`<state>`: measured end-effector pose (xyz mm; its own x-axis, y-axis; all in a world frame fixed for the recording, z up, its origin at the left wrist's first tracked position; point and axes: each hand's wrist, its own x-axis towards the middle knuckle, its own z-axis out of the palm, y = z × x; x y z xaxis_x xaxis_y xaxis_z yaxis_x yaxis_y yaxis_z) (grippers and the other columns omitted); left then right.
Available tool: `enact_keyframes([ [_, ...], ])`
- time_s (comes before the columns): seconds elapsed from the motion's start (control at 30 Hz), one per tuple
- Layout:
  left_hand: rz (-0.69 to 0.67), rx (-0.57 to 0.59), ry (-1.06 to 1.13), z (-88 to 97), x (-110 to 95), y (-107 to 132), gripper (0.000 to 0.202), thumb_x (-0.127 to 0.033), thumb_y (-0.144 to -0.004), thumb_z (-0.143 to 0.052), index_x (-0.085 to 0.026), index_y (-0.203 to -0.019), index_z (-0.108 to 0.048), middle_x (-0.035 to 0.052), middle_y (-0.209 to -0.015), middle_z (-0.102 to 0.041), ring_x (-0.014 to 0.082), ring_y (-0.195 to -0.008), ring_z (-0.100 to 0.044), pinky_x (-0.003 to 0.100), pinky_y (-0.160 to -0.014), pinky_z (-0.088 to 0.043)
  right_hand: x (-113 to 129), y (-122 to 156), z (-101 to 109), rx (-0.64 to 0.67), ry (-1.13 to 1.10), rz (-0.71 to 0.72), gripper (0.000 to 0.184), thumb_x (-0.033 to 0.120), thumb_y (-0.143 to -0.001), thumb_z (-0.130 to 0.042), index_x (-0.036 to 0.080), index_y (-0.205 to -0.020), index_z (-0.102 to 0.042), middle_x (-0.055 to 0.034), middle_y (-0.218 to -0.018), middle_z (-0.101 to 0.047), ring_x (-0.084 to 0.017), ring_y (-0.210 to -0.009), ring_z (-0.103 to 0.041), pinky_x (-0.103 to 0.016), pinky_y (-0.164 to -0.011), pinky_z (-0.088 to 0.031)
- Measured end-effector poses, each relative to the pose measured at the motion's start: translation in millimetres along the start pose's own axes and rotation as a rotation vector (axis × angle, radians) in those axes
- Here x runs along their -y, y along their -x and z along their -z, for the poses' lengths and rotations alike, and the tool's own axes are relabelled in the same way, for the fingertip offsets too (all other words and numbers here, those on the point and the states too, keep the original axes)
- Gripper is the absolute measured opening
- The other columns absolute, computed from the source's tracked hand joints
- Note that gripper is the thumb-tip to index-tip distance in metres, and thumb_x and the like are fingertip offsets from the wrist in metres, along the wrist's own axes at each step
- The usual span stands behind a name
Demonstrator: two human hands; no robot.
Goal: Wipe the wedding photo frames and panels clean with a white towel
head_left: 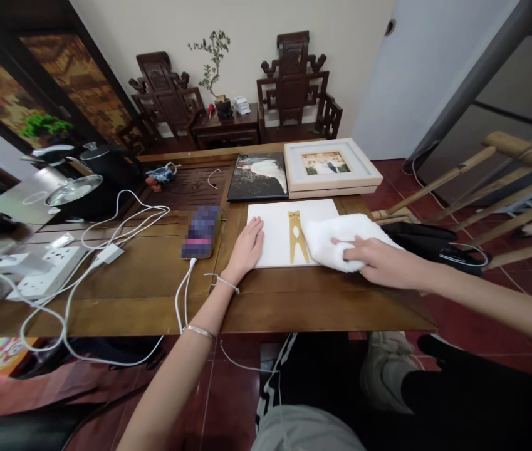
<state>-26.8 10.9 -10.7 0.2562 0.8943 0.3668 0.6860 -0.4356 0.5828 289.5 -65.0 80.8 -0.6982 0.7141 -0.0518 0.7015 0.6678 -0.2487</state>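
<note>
A white rectangular board (272, 235) lies flat near the front of the wooden table, bearing a tan cat-like figure (295, 227). My left hand (249, 243) rests on the board's left edge, its fingers stretched out and holding nothing. In my right hand (373, 258) is a bunched white fluffy cloth (336, 235), gripped between thumb and fingers. The cloth covers the board's right side and reaches close to the figure. What lies under the cloth is hidden.
Behind the board lie a dark picture with a white shape (263, 175) and a light-framed picture (359, 164). Left of my hand is a charging phone (201, 233), with white cables and a power strip (49, 272) farther left. A black bag (416, 241) is at the right.
</note>
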Motion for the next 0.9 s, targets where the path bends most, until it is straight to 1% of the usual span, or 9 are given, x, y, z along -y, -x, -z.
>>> enact_keyframes([
  [0.07,0.004,0.006,-0.005,0.4,-1,0,0.042,-0.025,-0.099,-0.039,-0.007,-0.131,-0.06,0.0172,-0.148,-0.051,0.0254,-0.144,-0.041,0.046,-0.122,-0.029,11,14,0,0.035,-0.028,-0.004,0.031,-0.001,-0.06,-0.042,0.023,-0.074,-0.056,-0.0064,-0.105,-0.071,-0.026,-0.092,-0.064,-0.038,-0.086,-0.043],
  [0.13,0.007,0.009,-0.009,0.5,-2,0,0.043,-0.024,-0.099,-0.039,-0.006,-0.131,-0.06,0.0181,-0.148,-0.051,0.0255,-0.144,-0.041,0.046,-0.122,-0.029,19,22,2,0.07,-0.047,-0.011,0.034,-0.002,-0.058,-0.043,0.024,-0.075,-0.058,-0.0053,-0.106,-0.071,-0.026,-0.094,-0.064,-0.038,-0.086,-0.044],
  [0.2,0.006,0.002,-0.011,0.2,-3,0,0.043,-0.025,-0.099,-0.039,-0.006,-0.131,-0.06,0.018,-0.148,-0.051,0.0252,-0.144,-0.041,0.045,-0.122,-0.029,22,24,6,0.096,-0.064,-0.01,0.032,-0.001,-0.057,-0.043,0.024,-0.073,-0.056,-0.0042,-0.096,-0.07,-0.024,-0.088,-0.064,-0.035,-0.078,-0.044],
  [0.27,0.0,-0.012,-0.012,-0.4,-2,1,0.043,-0.025,-0.099,-0.039,-0.006,-0.131,-0.06,0.018,-0.147,-0.051,0.0249,-0.143,-0.042,0.045,-0.122,-0.029,19,19,10,0.117,-0.08,-0.007,0.027,0.0,-0.058,-0.043,0.023,-0.068,-0.05,-0.0029,-0.08,-0.065,-0.022,-0.078,-0.062,-0.031,-0.07,-0.041],
  [0.37,-0.013,-0.022,-0.014,-1.4,-1,1,0.043,-0.025,-0.098,-0.039,-0.006,-0.131,-0.06,0.0183,-0.147,-0.052,0.025,-0.143,-0.043,0.045,-0.122,-0.029,5,4,15,0.127,-0.107,0.004,0.022,0.001,-0.059,-0.042,0.023,-0.065,-0.041,-0.0001,-0.065,-0.053,-0.019,-0.067,-0.055,-0.029,-0.064,-0.036],
  [0.5,-0.012,-0.02,-0.008,-1.3,0,1,0.042,-0.025,-0.098,-0.039,-0.009,-0.131,-0.06,0.0159,-0.148,-0.052,0.0243,-0.143,-0.042,0.046,-0.122,-0.03,-24,-29,22,0.073,-0.11,0.0,0.02,0.006,-0.059,-0.043,0.023,-0.066,-0.036,0.0016,-0.061,-0.044,-0.017,-0.061,-0.047,-0.029,-0.062,-0.031],
  [0.6,-0.008,-0.003,-0.005,-0.2,0,1,0.043,-0.024,-0.098,-0.038,-0.007,-0.132,-0.059,0.017,-0.148,-0.051,0.0243,-0.144,-0.041,0.045,-0.122,-0.03,-43,-58,26,0.039,-0.095,-0.027,0.018,0.008,-0.059,-0.044,0.023,-0.067,-0.036,0.0012,-0.061,-0.044,-0.018,-0.062,-0.046,-0.03,-0.062,-0.029],
  [0.73,-0.013,0.005,-0.008,0.6,1,1,0.043,-0.023,-0.097,-0.039,-0.006,-0.133,-0.058,0.0178,-0.149,-0.05,0.0246,-0.144,-0.04,0.045,-0.122,-0.029,-56,-86,28,-0.002,-0.052,-0.083,0.018,0.009,-0.059,-0.045,0.023,-0.07,-0.039,0.0002,-0.064,-0.045,-0.018,-0.064,-0.045,-0.029,-0.06,-0.027],
  [0.9,-0.009,0.006,0.003,0.0,2,2,0.042,-0.022,-0.096,-0.041,-0.01,-0.133,-0.059,0.0152,-0.149,-0.05,0.0243,-0.144,-0.04,0.047,-0.122,-0.029,-60,-91,18,-0.062,-0.002,-0.061,0.019,0.008,-0.06,-0.044,0.022,-0.073,-0.044,-0.0007,-0.064,-0.048,-0.019,-0.066,-0.046,-0.029,-0.063,-0.029],
])
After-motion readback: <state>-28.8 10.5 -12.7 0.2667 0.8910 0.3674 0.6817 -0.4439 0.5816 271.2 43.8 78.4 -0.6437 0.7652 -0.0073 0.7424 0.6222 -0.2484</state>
